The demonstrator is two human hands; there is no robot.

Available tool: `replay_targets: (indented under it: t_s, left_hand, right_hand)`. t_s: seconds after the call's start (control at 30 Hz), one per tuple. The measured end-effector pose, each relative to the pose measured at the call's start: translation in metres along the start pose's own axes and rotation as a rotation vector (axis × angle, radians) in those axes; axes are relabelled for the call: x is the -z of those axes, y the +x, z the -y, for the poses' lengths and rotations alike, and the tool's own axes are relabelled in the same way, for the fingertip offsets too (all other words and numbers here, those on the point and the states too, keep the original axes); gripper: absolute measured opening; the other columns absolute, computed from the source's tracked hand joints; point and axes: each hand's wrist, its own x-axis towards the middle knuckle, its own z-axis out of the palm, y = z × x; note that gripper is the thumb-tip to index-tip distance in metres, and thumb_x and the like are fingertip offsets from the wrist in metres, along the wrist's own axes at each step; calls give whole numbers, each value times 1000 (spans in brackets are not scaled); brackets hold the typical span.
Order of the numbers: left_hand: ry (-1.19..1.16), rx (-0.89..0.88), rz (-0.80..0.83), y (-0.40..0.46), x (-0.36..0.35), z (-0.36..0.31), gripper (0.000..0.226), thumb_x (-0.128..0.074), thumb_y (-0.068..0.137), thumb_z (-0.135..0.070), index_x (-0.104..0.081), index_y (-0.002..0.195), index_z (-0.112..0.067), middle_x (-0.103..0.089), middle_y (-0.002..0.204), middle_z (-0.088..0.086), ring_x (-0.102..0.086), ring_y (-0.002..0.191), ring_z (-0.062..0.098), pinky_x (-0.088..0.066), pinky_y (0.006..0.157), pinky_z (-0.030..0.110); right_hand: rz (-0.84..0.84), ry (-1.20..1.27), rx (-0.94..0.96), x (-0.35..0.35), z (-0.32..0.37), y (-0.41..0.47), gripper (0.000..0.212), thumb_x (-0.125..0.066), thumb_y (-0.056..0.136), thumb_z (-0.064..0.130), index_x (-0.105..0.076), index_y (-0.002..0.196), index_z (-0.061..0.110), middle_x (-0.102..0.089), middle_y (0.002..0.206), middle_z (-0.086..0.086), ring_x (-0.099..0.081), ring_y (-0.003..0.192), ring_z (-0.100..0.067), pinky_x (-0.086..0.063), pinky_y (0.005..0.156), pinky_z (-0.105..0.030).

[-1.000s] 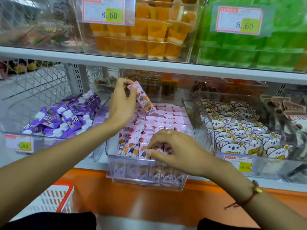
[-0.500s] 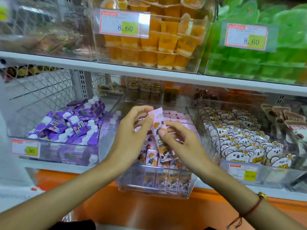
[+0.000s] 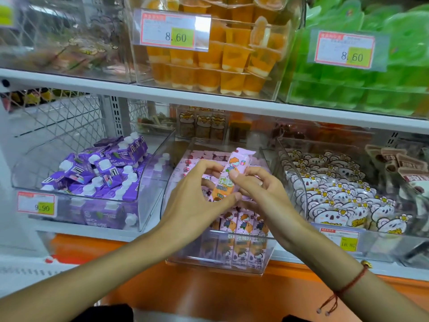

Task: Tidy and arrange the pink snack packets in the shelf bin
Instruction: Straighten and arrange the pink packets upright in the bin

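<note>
White shelf [image 3: 92,231] under clear bins: purple cartons, pink packets, koala snacks.

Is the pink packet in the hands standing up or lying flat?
Standing up, tilted: the pink packet is held above the bin by both hands.

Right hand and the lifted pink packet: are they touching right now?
Touching. The head view shows the right hand with its thumb pressed on the front of the pink packet, while the left hand grips the packet's lower end.
</note>
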Motion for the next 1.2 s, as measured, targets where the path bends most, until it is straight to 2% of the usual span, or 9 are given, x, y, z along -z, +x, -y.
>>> replay_targets:
  t_s: [0.13,0.2,0.43,0.6,0.67,0.87,0.97,1.1,1.2]
  left_hand:
    - [-65,-4,-20,2,1,-1,33,-76,76,-40,-49,95,-43,-59,102,-29,-58,88,-7,-42,69,5]
    - [-75,0,-23,3,0,0,29,-74,79,-35,-48,90,-41,-61,100,-27,-59,87,-6,-42,70,6]
    - [-25,-5,24,4,1,6,21,-68,86,-30,-50,97,-35,-59,118,-25,-57,108,-2,-50,91,36]
    - [27,-57,-18,3,4,4,38,-78,73,-43,-52,101,-41,-59,105,-22,-59,94,0,-49,69,19]
    - [5,-57,-25,4,5,3,34,-77,75,-44,-54,100,-40,-60,99,-23,-59,89,2,-51,68,25]
    - [-198,75,90,12,7,4,24,-63,86,-37,-53,108,-36,-69,102,-17,-65,88,-6,-50,77,12]
    - [-218,80,152,12,6,7,22,-63,89,-28,-55,107,-34,-69,106,-21,-63,101,-6,-49,92,20]
    - [-129,-37,74,10,7,8,31,-73,80,-26,-60,108,-33,-66,111,-21,-58,111,-4,-48,96,28]
    - [-91,-165,-6,12,14,8,34,-73,82,-14,-64,111,-29,-66,111,-18,-59,110,-1,-45,94,17]
  right_hand:
    - [62,31,34,4,2,1,27,-59,92,28,-60,115,16,-71,107,1,-68,96,-10,-53,75,-19]
    - [77,10,59,5,3,1,24,-54,95,24,-61,117,20,-71,112,3,-66,103,-10,-53,79,-20]
    - [-34,33,72,2,3,0,29,-62,91,16,-58,119,16,-73,102,-2,-70,89,-8,-55,71,-17]
    - [-68,39,95,0,4,-1,28,-68,85,18,-59,111,13,-73,94,-8,-72,78,-11,-54,63,-16]
    - [-76,6,112,0,4,-1,30,-69,84,20,-59,111,11,-72,94,-8,-71,75,-9,-55,64,-18]
    - [-24,-56,105,3,8,0,29,-59,93,22,-60,122,19,-70,100,-5,-64,72,-10,-53,66,-18]
    - [-42,-129,176,1,6,-2,28,-60,91,12,-60,118,18,-69,101,-5,-65,72,-10,-56,67,-20]
    - [-62,-252,330,-1,6,-5,21,-71,83,8,-62,99,18,-67,103,-2,-69,81,-12,-55,67,-19]
    - [-32,-265,391,-1,6,-7,21,-73,80,3,-63,89,18,-67,96,5,-68,85,-6,-52,67,-14]
